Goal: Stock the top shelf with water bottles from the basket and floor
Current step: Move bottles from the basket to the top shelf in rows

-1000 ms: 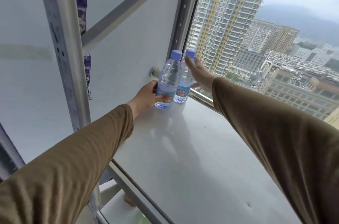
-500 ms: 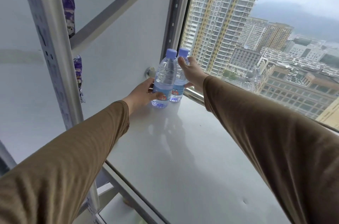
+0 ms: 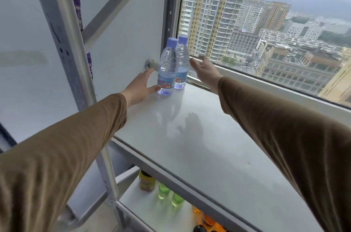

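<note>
Two clear water bottles with lilac caps stand upright side by side at the far left corner of the white top shelf (image 3: 199, 136). The nearer bottle (image 3: 167, 68) stands just in front of the farther bottle (image 3: 182, 64). My left hand (image 3: 141, 87) is spread open to the left of the nearer bottle, thumb tip touching its base. To the right of the farther bottle, my right hand (image 3: 206, 69) is open and a little apart from it. The basket and the floor are out of view.
A grey metal upright (image 3: 62, 51) and a diagonal brace frame the shelf's left end against a white wall. A large window (image 3: 266, 32) runs along the back. A lower shelf (image 3: 152, 211) carries a yellow-lidded jar (image 3: 146, 180), green bottles (image 3: 170, 194) and orange items.
Both hands have let go of the bottles and opened, drawing slightly back. The view has tilted down, and the lower shelf now shows.
</note>
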Available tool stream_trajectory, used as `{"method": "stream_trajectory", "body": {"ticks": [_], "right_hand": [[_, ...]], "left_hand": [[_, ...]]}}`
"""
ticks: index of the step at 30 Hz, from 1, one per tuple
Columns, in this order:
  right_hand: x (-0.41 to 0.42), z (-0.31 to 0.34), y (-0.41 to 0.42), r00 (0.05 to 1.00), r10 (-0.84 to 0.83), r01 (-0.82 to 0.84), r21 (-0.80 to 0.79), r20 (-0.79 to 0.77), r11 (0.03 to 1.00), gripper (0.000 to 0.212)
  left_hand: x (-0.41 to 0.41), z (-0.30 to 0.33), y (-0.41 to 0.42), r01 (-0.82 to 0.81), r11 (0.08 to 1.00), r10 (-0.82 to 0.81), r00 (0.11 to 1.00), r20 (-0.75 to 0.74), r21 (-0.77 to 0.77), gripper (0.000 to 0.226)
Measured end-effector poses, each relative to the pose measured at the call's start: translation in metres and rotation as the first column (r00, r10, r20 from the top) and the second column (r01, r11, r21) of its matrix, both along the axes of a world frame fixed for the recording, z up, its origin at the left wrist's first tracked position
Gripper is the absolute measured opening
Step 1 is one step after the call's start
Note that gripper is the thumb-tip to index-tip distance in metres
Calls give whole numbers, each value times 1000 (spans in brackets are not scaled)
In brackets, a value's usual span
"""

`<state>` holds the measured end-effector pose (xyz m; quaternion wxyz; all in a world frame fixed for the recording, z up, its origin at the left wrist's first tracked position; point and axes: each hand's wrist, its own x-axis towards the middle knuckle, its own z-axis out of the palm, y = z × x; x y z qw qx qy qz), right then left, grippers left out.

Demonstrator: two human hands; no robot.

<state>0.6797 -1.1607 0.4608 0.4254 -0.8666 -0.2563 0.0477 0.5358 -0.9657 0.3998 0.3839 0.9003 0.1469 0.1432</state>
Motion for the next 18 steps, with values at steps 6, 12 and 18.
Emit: {"method": "stream_trajectory", "body": {"ticks": [6, 12, 18], "right_hand": [[-98, -16, -53, 950, -24, 117, -282, 313, 952, 65], [-200, -35, -96, 921, -74, 213, -333, 383, 919, 65], [-276, -56, -119, 865, -59, 231, -291, 498, 929, 63]], "left_hand": [[-56, 11, -18, 58, 982, -60, 998, 10, 179, 73], [-126, 7, -38, 213, 882, -231, 973, -7, 419, 72], [-199, -15, -57, 219, 818, -328, 937, 120, 532, 67]]}}
